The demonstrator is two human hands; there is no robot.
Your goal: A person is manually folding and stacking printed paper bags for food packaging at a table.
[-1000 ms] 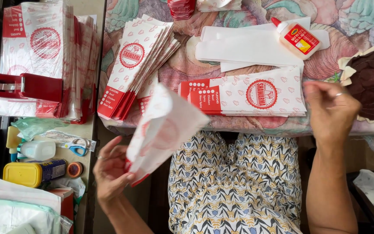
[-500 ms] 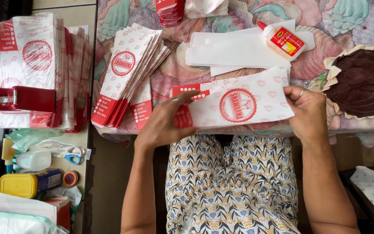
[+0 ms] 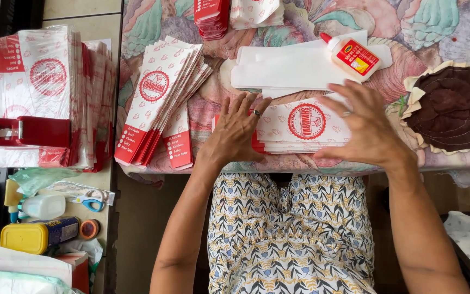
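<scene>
Hands, left point(image 3: 236, 132) and right point(image 3: 366, 128), rest flat, fingers spread, on red-and-white paper sleeves point(image 3: 300, 126); glue bottle point(image 3: 351, 55) beyond.

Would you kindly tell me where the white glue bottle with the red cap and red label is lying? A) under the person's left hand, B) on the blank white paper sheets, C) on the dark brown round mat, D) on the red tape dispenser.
B: the white glue bottle lies tilted on the blank white paper sheets, beyond both hands.
</scene>
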